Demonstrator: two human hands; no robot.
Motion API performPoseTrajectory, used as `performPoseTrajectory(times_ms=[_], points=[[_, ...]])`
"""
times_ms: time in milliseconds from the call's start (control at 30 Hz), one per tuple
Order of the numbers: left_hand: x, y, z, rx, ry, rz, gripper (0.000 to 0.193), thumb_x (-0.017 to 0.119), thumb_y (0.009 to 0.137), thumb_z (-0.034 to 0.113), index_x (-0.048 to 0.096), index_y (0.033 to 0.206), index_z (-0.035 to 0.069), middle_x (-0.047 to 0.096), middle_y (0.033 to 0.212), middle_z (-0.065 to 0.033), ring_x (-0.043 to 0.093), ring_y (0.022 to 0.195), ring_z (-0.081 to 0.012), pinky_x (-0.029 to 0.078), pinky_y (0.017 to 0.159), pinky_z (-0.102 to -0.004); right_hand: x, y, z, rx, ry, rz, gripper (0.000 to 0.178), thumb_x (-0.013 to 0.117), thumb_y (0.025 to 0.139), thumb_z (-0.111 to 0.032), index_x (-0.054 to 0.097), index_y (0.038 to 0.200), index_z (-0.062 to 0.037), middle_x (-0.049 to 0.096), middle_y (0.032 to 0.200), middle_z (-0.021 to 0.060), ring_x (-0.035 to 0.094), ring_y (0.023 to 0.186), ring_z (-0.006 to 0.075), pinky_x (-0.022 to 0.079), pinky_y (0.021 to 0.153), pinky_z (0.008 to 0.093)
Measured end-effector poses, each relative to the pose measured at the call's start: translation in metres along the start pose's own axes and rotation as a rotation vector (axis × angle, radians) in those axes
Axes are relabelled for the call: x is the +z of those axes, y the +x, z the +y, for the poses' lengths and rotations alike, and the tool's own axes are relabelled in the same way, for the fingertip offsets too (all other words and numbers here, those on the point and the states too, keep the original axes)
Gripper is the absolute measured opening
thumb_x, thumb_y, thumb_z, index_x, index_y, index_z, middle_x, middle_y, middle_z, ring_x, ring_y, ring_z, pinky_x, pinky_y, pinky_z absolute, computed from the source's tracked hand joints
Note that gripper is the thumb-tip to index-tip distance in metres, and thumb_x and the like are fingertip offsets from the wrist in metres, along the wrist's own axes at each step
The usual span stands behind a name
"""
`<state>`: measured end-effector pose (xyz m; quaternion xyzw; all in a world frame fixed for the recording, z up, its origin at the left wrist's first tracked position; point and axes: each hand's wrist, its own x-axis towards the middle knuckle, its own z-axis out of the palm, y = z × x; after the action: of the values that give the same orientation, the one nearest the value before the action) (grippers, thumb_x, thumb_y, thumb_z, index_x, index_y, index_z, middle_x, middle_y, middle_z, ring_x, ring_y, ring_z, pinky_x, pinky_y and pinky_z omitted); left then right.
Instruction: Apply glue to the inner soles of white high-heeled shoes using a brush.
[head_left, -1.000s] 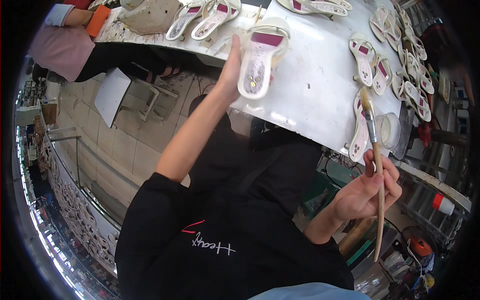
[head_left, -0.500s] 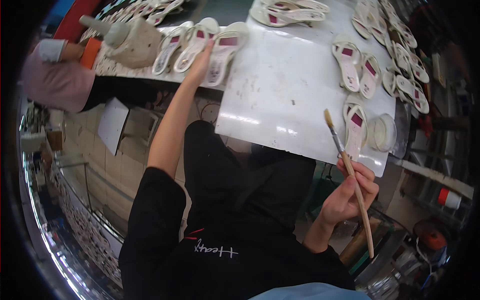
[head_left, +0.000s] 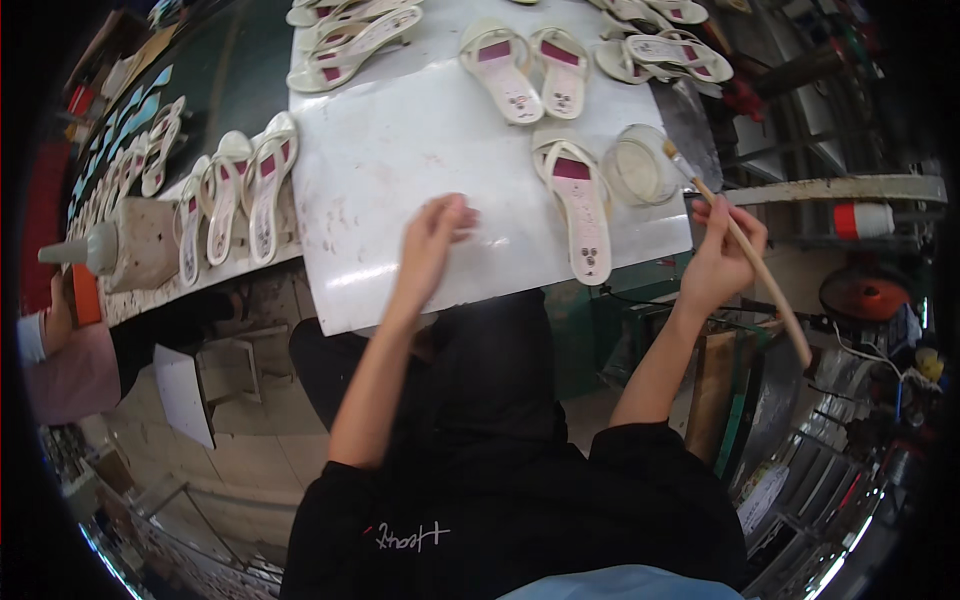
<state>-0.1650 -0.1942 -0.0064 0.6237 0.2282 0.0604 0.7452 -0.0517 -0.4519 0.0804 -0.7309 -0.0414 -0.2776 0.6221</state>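
My right hand point(head_left: 722, 258) grips a wooden-handled paintbrush point(head_left: 778, 292) at the table's right edge. Its bristles point up beside a round clear dish point(head_left: 640, 170) with pale contents. Bare of any object, my left hand point(head_left: 434, 245) is over the middle of the white sheet point(head_left: 375, 185), slightly blurred, fingers loosely bent and apart. Between the hands lies one white heeled sandal point(head_left: 577, 212) with a dark pink patch, its toe end away from me. A pair of similar sandals point(head_left: 510, 80) sits just beyond it.
Three white sandals point(head_left: 227, 205) stand in a row at the left table edge. More sandals point(head_left: 355, 50) lie at the far side and far right. A beige container with a grey nozzle point(head_left: 140, 240) is at the left, near another person's arm point(head_left: 58, 320). Metal framing point(head_left: 840, 190) juts in at right.
My left hand has left the sandals at the left and moved right over the sheet. My right hand has brought the brush up next to the dish. The view has shifted to the right.
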Motion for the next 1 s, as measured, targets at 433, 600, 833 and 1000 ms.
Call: performPoseTrajectory(times_ms=[433, 600, 833, 1000], points=[[0.130, 0.027, -0.042, -0.455, -0.548, -0.271, 0.081, 0.028, 0.091, 0.067, 0.038, 0.136, 0.001, 0.055, 0.124, -0.0154, 0.055, 0.111, -0.0250, 0.038, 0.098, -0.0377, -0.004, 0.047, 0.076, 0.018, -0.524, -0.272, 0.023, 0.068, 0.083, -0.018, 0.053, 0.078, -0.0008, 0.061, 0.065, 0.0091, 0.062, 0.060, 0.0188, 0.048, 0.059, 0.0307], [0.130, 0.019, -0.041, -0.379, -0.508, -0.172, 0.082, 0.021, 0.088, 0.071, 0.047, 0.127, 0.003, 0.063, 0.097, -0.0109, 0.064, 0.080, -0.0186, 0.053, 0.070, -0.0308, -0.007, 0.048, 0.069, 0.017, -0.497, -0.274, 0.022, 0.068, 0.083, -0.017, 0.053, 0.078, -0.0010, 0.061, 0.064, 0.0089, 0.061, 0.059, 0.0178, 0.048, 0.059, 0.0301], [0.099, -0.022, -0.012, -0.333, -0.510, -0.240, 0.084, 0.015, 0.088, 0.072, 0.050, 0.119, 0.002, 0.063, 0.083, -0.0126, 0.065, 0.068, -0.0209, 0.055, 0.061, -0.0320, -0.013, 0.038, 0.040, 0.078, -0.312, -0.365, 0.016, 0.065, 0.085, -0.011, 0.054, 0.081, -0.0005, 0.063, 0.071, 0.0066, 0.063, 0.064, 0.0120, 0.049, 0.060, 0.0248], [0.061, -0.043, 0.018, -0.133, -0.531, -0.366, 0.095, 0.006, 0.083, 0.076, 0.042, 0.127, -0.001, 0.063, 0.093, -0.0204, 0.066, 0.071, -0.0258, 0.056, 0.062, -0.0332, -0.020, 0.032, 0.035, 0.160, -0.107, -0.486, 0.012, 0.062, 0.087, -0.007, 0.053, 0.085, 0.0011, 0.063, 0.077, 0.0077, 0.065, 0.069, 0.0116, 0.051, 0.063, 0.0228]])
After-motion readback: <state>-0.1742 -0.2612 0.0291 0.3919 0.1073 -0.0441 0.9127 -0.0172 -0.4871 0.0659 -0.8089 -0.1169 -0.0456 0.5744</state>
